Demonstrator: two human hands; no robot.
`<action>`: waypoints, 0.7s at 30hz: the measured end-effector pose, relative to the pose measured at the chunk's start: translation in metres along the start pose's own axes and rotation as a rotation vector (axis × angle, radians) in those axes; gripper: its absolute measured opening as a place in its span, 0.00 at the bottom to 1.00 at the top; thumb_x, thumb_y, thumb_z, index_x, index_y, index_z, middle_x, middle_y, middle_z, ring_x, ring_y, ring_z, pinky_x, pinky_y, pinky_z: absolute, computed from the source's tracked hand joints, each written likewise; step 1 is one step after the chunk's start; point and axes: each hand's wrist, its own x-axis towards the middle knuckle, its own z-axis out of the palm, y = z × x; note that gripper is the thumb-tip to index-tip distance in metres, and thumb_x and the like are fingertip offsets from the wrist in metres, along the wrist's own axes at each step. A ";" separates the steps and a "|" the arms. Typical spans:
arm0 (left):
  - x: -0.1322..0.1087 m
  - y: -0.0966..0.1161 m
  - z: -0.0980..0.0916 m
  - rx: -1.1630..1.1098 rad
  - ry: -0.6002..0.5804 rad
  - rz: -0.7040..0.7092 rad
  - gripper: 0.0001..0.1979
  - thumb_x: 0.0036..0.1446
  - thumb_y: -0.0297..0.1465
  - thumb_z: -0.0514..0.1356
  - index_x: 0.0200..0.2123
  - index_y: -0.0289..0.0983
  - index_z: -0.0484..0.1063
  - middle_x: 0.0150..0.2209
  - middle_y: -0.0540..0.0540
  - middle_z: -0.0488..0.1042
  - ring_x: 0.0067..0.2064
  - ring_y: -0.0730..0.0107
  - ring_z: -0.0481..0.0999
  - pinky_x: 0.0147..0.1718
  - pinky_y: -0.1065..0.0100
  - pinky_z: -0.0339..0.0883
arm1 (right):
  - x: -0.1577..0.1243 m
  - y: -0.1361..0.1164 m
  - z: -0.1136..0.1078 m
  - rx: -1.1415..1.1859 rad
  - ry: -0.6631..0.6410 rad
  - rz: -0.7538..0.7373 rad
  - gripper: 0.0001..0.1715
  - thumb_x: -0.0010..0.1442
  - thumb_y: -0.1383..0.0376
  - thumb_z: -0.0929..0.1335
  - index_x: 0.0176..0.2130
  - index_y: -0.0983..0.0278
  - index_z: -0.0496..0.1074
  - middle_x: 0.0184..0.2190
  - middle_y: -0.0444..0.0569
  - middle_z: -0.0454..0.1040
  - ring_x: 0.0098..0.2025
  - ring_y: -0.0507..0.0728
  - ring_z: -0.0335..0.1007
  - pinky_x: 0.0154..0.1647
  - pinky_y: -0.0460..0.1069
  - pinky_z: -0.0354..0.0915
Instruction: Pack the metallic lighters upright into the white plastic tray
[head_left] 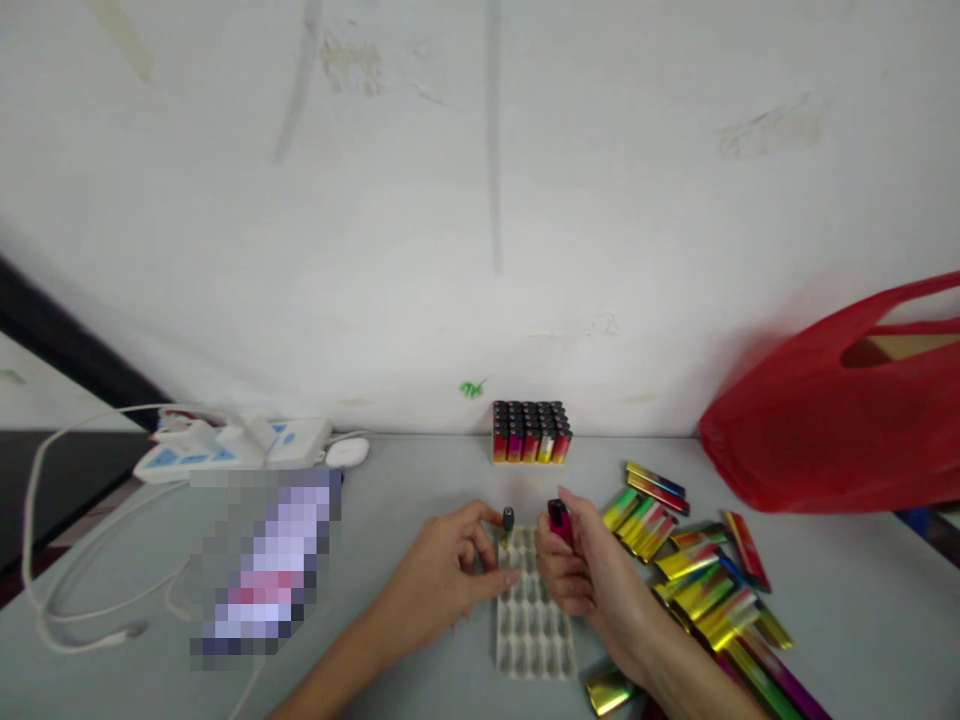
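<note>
A pale tray [534,640] with rows of small pockets lies in front of me. One lighter [508,520] with a black top stands in its far left pocket. My left hand [457,560] is beside the tray's left edge, index fingertip at that lighter and thumb apart over the pockets; it appears to grip nothing. Above the tray's right side, my right hand [581,560] is wrapped round a magenta lighter [559,522], its black top pointing up. The lower part of that lighter is hidden by my fingers.
A block of several black-topped lighters [531,432] stands by the wall. Shiny coloured lighter sleeves or cases [705,590] lie scattered at right, near a red bag [810,420]. At left are a power strip [225,450], a white cable [97,618] and a blurred-out phone-like object [277,560].
</note>
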 end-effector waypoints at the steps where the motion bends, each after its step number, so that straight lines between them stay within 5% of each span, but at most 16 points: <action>1: 0.000 0.000 0.000 0.004 0.001 0.001 0.25 0.55 0.37 0.75 0.53 0.37 0.74 0.30 0.57 0.78 0.19 0.76 0.69 0.15 0.75 0.62 | 0.000 0.000 0.000 -0.002 0.002 0.004 0.38 0.50 0.33 0.70 0.25 0.58 0.52 0.19 0.30 0.42 0.20 0.46 0.30 0.20 0.46 0.30; 8: 0.000 0.001 0.000 0.008 0.001 -0.001 0.22 0.56 0.35 0.74 0.50 0.38 0.74 0.30 0.57 0.78 0.18 0.78 0.69 0.16 0.76 0.61 | -0.001 0.000 0.001 -0.006 0.011 0.003 0.31 0.59 0.38 0.65 0.25 0.57 0.53 0.19 0.31 0.43 0.20 0.47 0.30 0.20 0.46 0.31; 21: -0.001 0.000 0.000 0.007 -0.008 -0.020 0.23 0.56 0.37 0.74 0.51 0.38 0.73 0.31 0.56 0.78 0.19 0.76 0.71 0.15 0.75 0.62 | -0.005 0.009 0.010 -0.111 0.104 -0.130 0.29 0.54 0.40 0.67 0.24 0.56 0.54 0.18 0.32 0.44 0.20 0.47 0.32 0.20 0.46 0.32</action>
